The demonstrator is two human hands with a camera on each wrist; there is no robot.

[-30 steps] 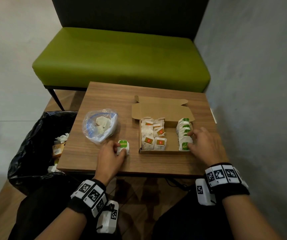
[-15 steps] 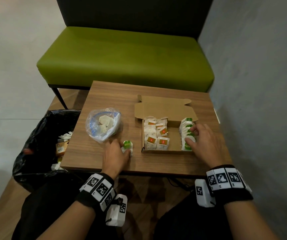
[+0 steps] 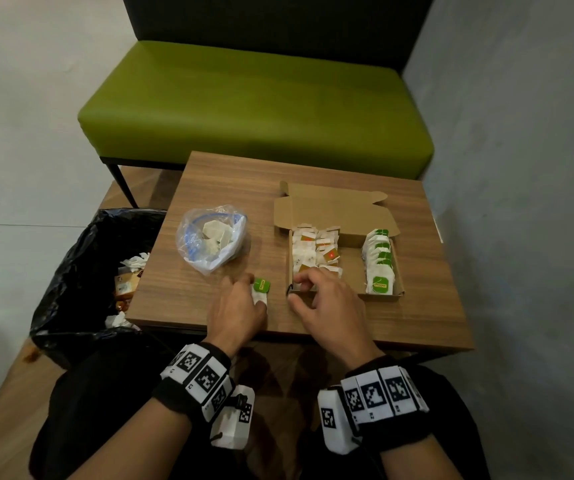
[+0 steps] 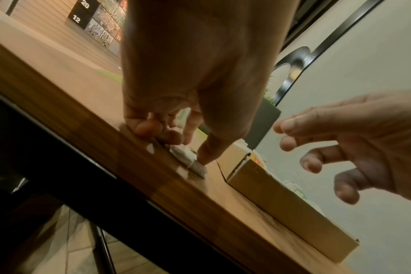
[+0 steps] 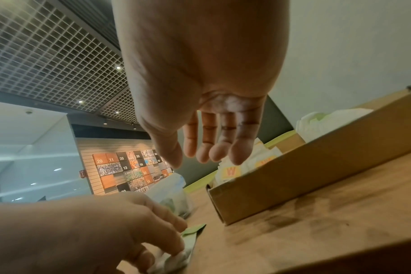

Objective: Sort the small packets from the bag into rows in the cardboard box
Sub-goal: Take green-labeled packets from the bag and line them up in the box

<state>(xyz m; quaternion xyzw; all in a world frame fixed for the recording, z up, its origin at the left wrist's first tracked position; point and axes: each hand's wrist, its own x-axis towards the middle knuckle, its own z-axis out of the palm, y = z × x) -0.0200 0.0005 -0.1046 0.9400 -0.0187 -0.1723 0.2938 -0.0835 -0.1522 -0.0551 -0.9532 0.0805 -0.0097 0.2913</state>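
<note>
The left hand lies low on the table, near its front edge, and its curled fingers and thumb pinch a small white packet with a green square label. In the left wrist view the thumb tip presses the packet flat on the wood, so it lies on the table and is not lifted. This packet is just beside the front left corner of the cardboard box, outside it.

The right hand is over the front left corner of the box with loose, slightly spread fingers. In the right wrist view the fingers hang a little bent above the packets and hold nothing; if they touch the packets I cannot tell.

The box is shallow, brown, with its lid flap open to the back. At its left side stand white packets with orange-red labels in two close rows, not very tidy. At its right side stands one row of white packets with green labels, overlapping like tiles. The bottom between them is bare.

Left of the box, toward the left edge of the table, sits a clear plastic bag with some pale packets inside.
</note>
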